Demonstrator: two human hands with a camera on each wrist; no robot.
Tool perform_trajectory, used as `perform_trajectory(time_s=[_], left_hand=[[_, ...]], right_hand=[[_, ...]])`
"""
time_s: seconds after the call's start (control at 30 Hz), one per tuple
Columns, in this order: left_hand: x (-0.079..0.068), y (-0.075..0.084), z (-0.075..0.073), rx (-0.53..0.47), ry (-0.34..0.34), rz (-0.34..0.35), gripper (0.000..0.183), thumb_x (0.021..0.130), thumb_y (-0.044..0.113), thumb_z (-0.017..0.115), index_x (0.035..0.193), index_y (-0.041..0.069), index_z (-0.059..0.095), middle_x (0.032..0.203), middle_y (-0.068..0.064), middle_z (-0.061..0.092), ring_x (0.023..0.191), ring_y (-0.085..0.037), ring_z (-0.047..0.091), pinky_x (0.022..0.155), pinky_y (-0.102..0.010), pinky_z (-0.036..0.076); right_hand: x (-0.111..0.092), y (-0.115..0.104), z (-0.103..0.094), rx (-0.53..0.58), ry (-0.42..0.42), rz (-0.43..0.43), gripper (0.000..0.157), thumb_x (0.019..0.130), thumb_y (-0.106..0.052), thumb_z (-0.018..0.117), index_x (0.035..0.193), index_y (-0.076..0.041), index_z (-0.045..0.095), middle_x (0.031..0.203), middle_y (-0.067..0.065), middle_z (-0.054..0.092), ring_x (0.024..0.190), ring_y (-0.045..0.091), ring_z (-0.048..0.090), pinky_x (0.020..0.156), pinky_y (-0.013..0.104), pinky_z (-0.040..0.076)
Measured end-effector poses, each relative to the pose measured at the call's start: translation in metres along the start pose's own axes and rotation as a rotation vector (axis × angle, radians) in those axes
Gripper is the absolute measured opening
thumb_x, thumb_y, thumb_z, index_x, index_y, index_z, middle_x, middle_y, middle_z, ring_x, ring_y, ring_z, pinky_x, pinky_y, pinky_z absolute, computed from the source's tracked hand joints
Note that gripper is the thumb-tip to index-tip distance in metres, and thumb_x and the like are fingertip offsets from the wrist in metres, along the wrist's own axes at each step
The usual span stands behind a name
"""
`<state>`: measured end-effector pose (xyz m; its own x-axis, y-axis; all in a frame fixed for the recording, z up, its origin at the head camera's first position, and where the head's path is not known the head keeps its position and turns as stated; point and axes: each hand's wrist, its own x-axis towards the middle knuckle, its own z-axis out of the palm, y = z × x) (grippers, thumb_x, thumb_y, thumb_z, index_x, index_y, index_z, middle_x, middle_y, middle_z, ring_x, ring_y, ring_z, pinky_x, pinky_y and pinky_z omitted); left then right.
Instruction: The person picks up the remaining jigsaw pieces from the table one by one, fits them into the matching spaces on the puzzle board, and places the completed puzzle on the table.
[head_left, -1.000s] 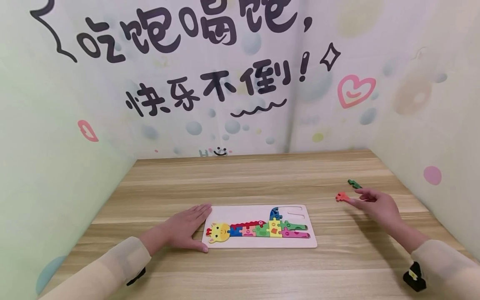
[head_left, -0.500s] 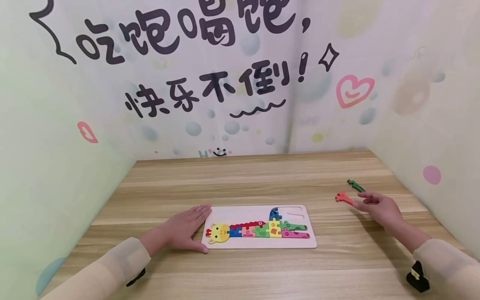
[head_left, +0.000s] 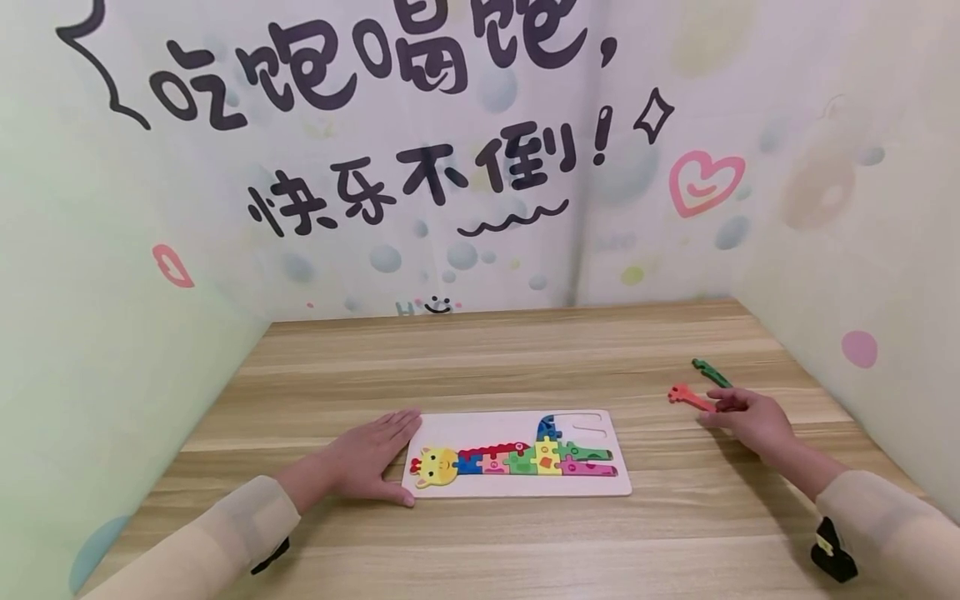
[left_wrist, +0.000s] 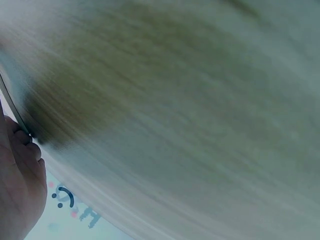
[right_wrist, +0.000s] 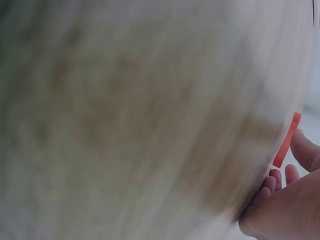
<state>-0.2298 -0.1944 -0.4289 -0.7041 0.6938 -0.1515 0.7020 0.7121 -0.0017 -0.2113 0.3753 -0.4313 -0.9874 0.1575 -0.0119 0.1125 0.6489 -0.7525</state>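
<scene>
A white giraffe puzzle board lies on the table, with colourful pieces fitted in it and two bare outlined slots at its upper right. My left hand rests at the board's left end, fingers straight and thumb spread along the near corner. To the right, an orange-red puzzle piece lies at an angle, its knobbed end pointing left. My right hand is at the other end of this piece, thumb and index finger parted on either side. In the right wrist view the orange-red strip shows beside the thumb.
A long green puzzle piece lies just behind the orange-red one, near my right fingers. The wood-grain table ends at a printed backdrop at the back, with pale walls at both sides.
My right hand has drawn slightly right along the orange-red piece, baring more of it and of the green one, and its thumb and index finger have parted. The left hand stays put.
</scene>
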Motion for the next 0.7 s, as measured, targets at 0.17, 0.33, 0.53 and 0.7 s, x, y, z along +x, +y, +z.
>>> perform_trajectory(time_s=[0.17,0.33,0.53,0.7], left_hand=[[0.0004,-0.0004,0.0004,0.002,0.000,0.001,0.118,0.075,0.088,0.039,0.155,0.003,0.018,0.161,-0.009,0.015,0.147,-0.023,0.013,0.117,-0.039,0.017],[0.0010,0.0001,0.0002,0.000,-0.006,-0.005,0.118,0.075,0.088,0.040,0.155,0.003,0.018,0.161,-0.009,0.015,0.147,-0.023,0.013,0.117,-0.039,0.017],[0.0004,0.0013,-0.0017,-0.002,-0.007,-0.010,0.117,0.075,0.087,0.041,0.154,0.003,0.019,0.161,-0.009,0.016,0.147,-0.023,0.014,0.116,-0.039,0.018],[0.0000,0.0015,-0.0016,0.001,-0.007,-0.010,0.118,0.075,0.087,0.041,0.154,0.003,0.019,0.161,-0.009,0.017,0.147,-0.024,0.014,0.116,-0.039,0.018]], right_hand=[[0.0015,0.0031,0.0006,0.017,0.002,0.028,0.062,0.084,-0.033,0.078,0.126,0.007,0.057,0.103,0.012,0.065,0.085,0.022,0.046,0.062,0.026,0.038],[0.0021,0.0052,0.0006,0.000,0.008,0.016,0.057,0.086,-0.030,0.076,0.125,0.007,0.058,0.105,0.013,0.061,0.086,0.022,0.047,0.064,0.025,0.040],[0.0016,0.0031,0.0016,-0.025,0.034,-0.003,0.048,0.087,-0.023,0.075,0.120,0.009,0.060,0.102,0.014,0.063,0.085,0.021,0.050,0.065,0.027,0.040],[0.0023,0.0024,0.0035,-0.028,0.043,0.021,0.044,0.088,-0.021,0.073,0.119,0.008,0.062,0.106,0.019,0.065,0.089,0.026,0.050,0.069,0.031,0.038]])
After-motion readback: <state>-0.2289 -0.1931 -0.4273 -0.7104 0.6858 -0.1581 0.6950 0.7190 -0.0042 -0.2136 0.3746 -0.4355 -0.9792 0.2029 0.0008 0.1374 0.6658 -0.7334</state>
